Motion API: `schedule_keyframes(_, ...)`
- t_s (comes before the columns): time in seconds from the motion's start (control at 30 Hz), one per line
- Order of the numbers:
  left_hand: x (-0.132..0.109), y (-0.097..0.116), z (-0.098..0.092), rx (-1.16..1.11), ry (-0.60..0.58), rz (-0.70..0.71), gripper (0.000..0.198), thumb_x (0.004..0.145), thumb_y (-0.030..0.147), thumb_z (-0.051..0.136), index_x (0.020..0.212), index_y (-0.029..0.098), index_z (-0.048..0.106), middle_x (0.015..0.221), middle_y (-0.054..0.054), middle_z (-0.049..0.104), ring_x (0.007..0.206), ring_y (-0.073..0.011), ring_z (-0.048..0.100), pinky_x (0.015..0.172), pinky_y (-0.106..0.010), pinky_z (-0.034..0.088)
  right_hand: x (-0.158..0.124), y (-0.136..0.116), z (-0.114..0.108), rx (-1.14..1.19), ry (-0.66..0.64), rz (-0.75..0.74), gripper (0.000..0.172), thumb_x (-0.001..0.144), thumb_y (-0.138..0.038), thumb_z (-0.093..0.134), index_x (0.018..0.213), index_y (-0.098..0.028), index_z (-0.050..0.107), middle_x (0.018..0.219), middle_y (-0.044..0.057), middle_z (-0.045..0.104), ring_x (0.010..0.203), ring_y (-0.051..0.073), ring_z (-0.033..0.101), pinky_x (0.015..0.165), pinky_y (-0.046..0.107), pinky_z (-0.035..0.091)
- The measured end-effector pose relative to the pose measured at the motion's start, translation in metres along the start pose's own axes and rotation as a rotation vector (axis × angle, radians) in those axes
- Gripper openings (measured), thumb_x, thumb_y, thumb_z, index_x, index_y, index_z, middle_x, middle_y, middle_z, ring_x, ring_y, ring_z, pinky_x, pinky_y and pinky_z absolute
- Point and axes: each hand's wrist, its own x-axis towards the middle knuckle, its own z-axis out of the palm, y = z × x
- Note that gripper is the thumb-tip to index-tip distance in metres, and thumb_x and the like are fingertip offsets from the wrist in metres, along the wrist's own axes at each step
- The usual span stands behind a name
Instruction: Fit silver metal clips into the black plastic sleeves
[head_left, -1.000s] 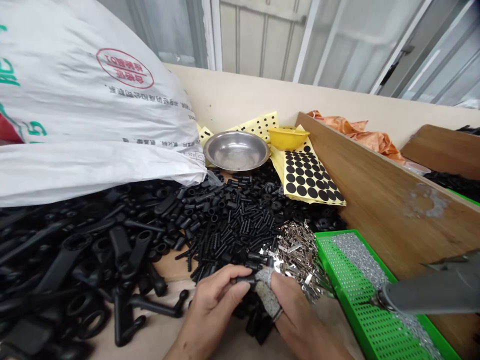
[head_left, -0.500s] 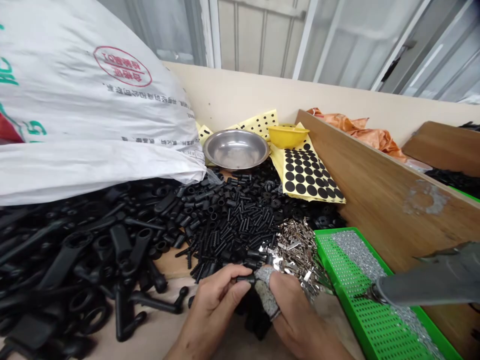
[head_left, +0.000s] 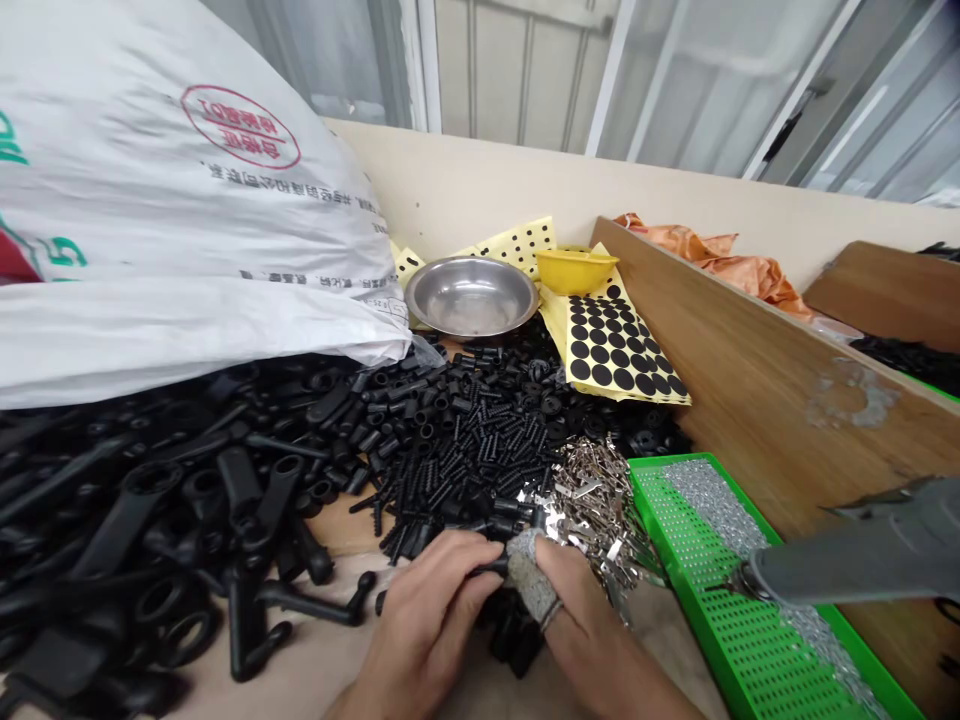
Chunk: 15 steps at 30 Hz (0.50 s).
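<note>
Black piece [head_left: 492,567] — in left grip [head_left: 429,612]

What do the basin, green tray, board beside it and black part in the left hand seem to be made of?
Basin: polished metal, likely stainless steel; grey with bright reflections.
Green tray: probably smooth plastic; one even colour, regular holes.
Board: wood or veneer, low sheen; brown grain shows.
Black part: perhaps plastic or rubber, dull; mostly hidden, so unsure.

We look forward and down from a single head-worn camera. Our view has the left hand [head_left: 427,610] and right hand [head_left: 581,620] close below, the wall [head_left: 472,185] and window [head_left: 697,90] farther off.
</note>
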Motion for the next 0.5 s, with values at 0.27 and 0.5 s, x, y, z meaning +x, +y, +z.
schedule_keyframes(0.27, 0.004, 0.0, 0.003, -0.231, -0.011, -0.443, 0.016, 0.075, 0.031, 0.063, 0.083, 0.021, 0.07, 0.059, 0.0, 0.063, 0.056, -0.0166, 0.056, 0.054, -0.022, 0.045, 0.009, -0.001, 0.0, -0.26, 0.113, -0.38, 0.019, 0.077, -0.006, 0.03, 0.078, -0.022, 0.04, 0.07, 0.002, 0.054, 0.064, 0.017, 0.051, 0.061, 0.026, 0.041)
schedule_keyframes(0.5, 0.009, -0.002, 0.0, -0.325, -0.014, -0.537, 0.018, 0.072, 0.031, 0.063, 0.081, 0.017, 0.069, 0.055, 0.002, 0.059, 0.054, -0.0132, 0.053, 0.052, -0.02, 0.043, 0.008, 0.002, -0.004, -0.37, -0.047, -0.336, 0.028, 0.064, -0.004, 0.038, 0.085, -0.018, 0.047, 0.087, 0.008, 0.058, 0.083, 0.022, 0.054, 0.075, 0.031, 0.043)
